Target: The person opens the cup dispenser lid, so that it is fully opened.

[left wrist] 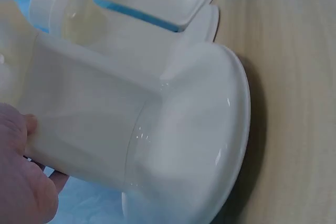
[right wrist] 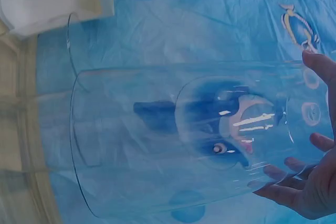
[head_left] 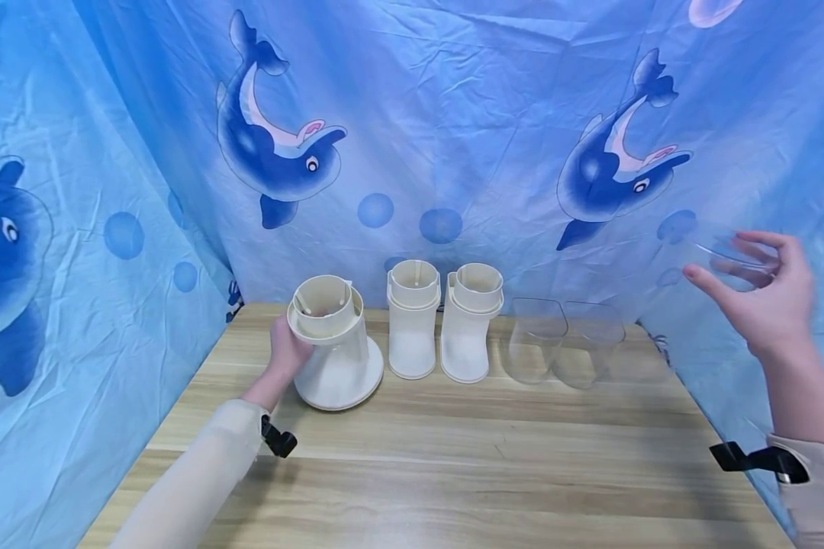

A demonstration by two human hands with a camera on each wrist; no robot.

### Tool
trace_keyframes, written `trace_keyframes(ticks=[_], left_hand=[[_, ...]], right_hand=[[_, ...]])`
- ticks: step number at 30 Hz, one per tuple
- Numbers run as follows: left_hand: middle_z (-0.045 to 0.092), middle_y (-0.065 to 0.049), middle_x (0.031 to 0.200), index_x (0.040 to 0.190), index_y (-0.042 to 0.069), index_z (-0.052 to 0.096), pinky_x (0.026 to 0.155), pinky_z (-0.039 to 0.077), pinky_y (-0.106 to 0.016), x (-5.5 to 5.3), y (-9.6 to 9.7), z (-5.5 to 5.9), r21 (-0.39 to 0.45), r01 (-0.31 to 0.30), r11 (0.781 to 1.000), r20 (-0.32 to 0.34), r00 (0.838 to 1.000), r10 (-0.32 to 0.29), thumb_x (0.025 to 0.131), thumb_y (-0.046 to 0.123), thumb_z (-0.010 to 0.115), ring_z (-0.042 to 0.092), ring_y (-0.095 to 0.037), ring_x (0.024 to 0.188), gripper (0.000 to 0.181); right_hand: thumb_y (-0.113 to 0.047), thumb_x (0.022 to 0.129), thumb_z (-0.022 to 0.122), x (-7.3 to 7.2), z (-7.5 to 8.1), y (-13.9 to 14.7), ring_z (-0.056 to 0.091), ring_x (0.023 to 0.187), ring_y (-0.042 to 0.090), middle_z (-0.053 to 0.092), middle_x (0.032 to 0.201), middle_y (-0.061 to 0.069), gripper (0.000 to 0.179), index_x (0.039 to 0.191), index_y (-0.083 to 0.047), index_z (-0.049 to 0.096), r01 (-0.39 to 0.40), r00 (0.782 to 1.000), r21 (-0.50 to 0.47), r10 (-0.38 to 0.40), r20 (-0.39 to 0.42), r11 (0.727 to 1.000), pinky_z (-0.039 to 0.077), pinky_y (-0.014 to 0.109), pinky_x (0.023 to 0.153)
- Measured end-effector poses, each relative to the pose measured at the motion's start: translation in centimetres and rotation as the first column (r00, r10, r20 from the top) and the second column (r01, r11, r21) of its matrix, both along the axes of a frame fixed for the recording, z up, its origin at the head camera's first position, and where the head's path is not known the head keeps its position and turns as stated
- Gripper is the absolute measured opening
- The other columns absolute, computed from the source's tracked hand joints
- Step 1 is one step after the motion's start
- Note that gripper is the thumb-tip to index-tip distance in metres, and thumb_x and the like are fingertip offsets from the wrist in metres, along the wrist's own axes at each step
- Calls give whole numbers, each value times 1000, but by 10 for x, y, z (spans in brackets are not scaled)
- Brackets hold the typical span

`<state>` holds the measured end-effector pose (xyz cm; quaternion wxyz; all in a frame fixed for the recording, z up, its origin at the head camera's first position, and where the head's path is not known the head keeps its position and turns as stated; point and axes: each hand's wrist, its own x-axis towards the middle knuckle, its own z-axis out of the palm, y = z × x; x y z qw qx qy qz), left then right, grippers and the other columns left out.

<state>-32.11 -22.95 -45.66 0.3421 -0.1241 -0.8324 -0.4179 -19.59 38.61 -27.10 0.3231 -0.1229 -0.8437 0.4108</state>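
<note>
My left hand (head_left: pixel 290 349) grips the neck of a white stand (head_left: pixel 339 374) from its left side. This stand has a wide round base and a cream ring-shaped socket on top. In the left wrist view, the thumb and fingers (left wrist: pixel 31 124) lie against its smooth body. On the right, my right hand (head_left: pixel 772 293) is raised above the table, fingers curved round the upper end of a clear cylindrical cover (right wrist: pixel 157 145). That cover hangs upright with its wide rim downward, and the backdrop shows through it.
Two more white stands (head_left: pixel 413 343) (head_left: pixel 468 347) with cream sockets stand at the table's back. Beside them are two clear covers (head_left: pixel 532 354) (head_left: pixel 587 358), close together. A blue dolphin-print cloth (head_left: pixel 439 114) surrounds the wooden table (head_left: pixel 453 473) at the back and sides.
</note>
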Motion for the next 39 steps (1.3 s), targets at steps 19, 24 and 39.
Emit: trace_keyframes(ticks=[19,24,39], left_hand=[[68,-39,109,114,-13,62,97,54,-64,-39,-4,7,-45,-69,997,272,959,79,75,-9,54,64,-55,105,40],[69,-39,108,113,-13,62,98,53,-65,-47,-5,5,-62,-70,996,259,962,84,77,-9,54,64,-56,105,37],[68,-39,108,109,-13,63,98,53,-62,-59,1,9,26,-65,998,335,941,53,82,-2,55,63,-53,103,30]], right_hand=[[-58,93,73,-19,-25,18,47,152,21,34,171,-12,79,158,-47,30,320,946,35,-321,37,947,42,14,113],[-59,93,73,-25,-28,24,46,151,19,33,171,-11,79,158,-46,30,351,936,18,-351,18,936,41,14,115],[-65,82,81,-59,-61,52,44,124,2,34,169,-8,91,156,-43,32,315,943,-26,-310,119,949,39,17,92]])
